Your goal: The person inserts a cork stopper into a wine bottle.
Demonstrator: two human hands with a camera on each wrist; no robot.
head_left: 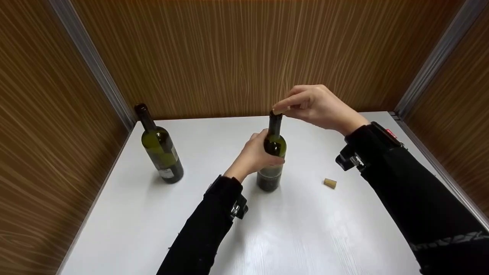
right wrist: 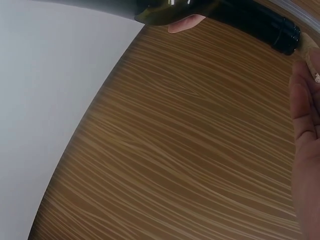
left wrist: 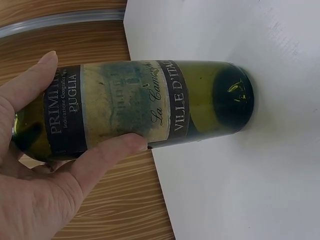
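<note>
Wood-grain walls close in a white table (head_left: 305,236). At far left stands a second green bottle (head_left: 160,149), untouched. Nearer the middle, the left hand (head_left: 254,154) wraps its fingers round the shoulder of the wine bottle (head_left: 272,152), standing upright on the table. Above it the right hand (head_left: 315,105) pinches a cork (head_left: 279,110) at the bottle's mouth. A loose cork (head_left: 330,183) lies on the table to the right. Judging by this, the corking step is in hand; pressing it home calls for a straight downward push while the bottle is steadied.
</note>
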